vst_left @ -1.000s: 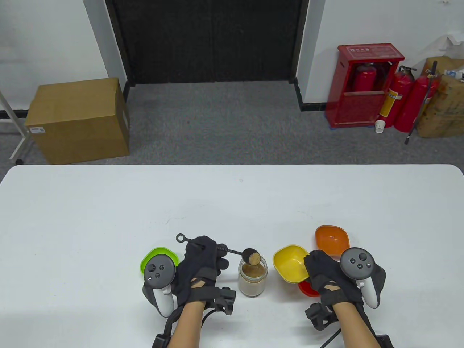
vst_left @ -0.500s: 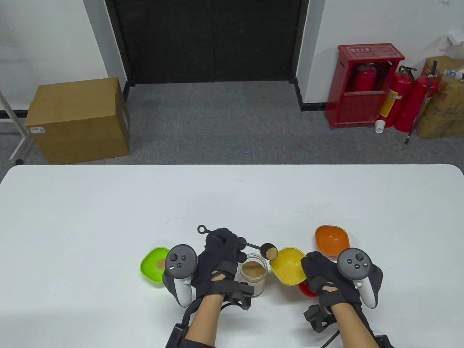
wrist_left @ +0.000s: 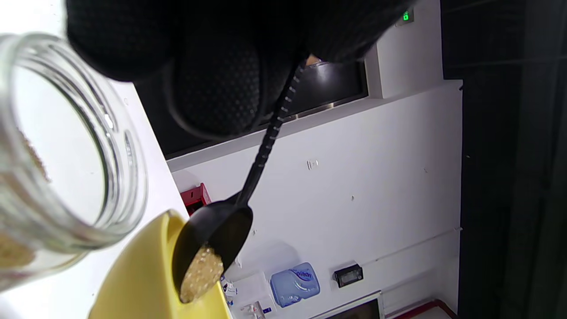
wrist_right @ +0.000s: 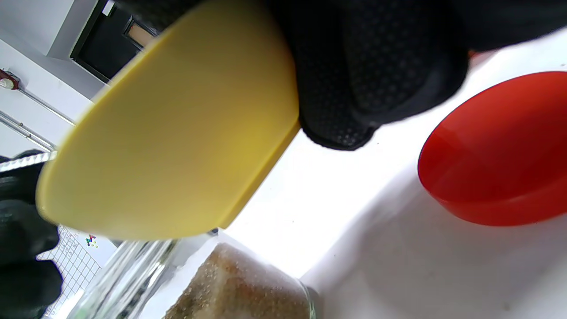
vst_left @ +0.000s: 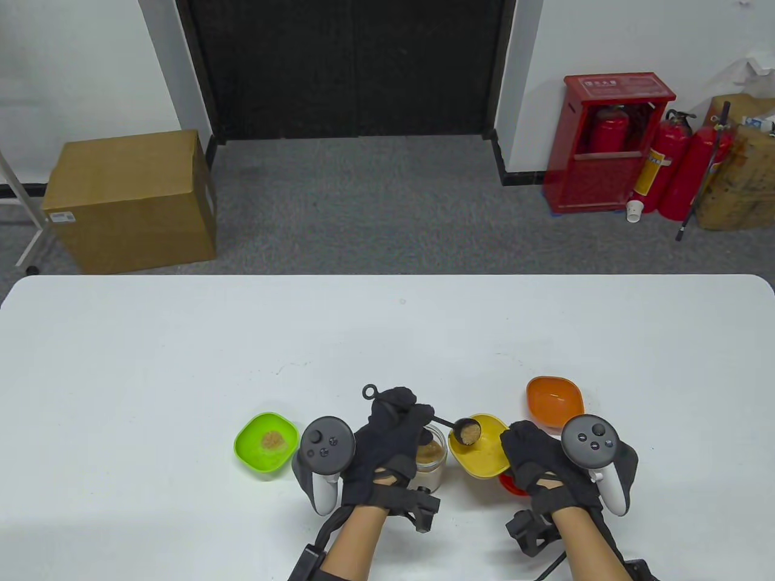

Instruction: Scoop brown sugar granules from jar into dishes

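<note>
White table (vst_left: 181,363) in front of me, grey carpet past it, with a cardboard box (vst_left: 130,200) on the floor off to the left and a red extinguisher cabinet (vst_left: 608,142) against the wall on the right.

So my left hand (vst_left: 387,448) has its fingers wrapped around the handle of a black spoon (vst_left: 424,417), gripping it mid-shaft with the ring end poking out behind. The bowl of the spoon is loaded with brown sugar (vst_left: 470,432) and sits tipped over the rim of the yellow dish (vst_left: 490,457); in the left wrist view the granules are right at the spoon's lower lip, over the dish edge.

My right hand (vst_left: 539,460) is holding that yellow dish by its right side, fingers closed on the rim, and the dish is lifted and tilted toward the spoon. The glass jar (vst_left: 433,463) sits just left of the dish, partly under my left hand, still holding plenty of sugar.

Green dish (vst_left: 266,445) on the far left has a small pile of sugar in it. Orange dish (vst_left: 554,399) sits behind my right hand, and a red dish (wrist_right: 496,155) is on the table under it.
</note>
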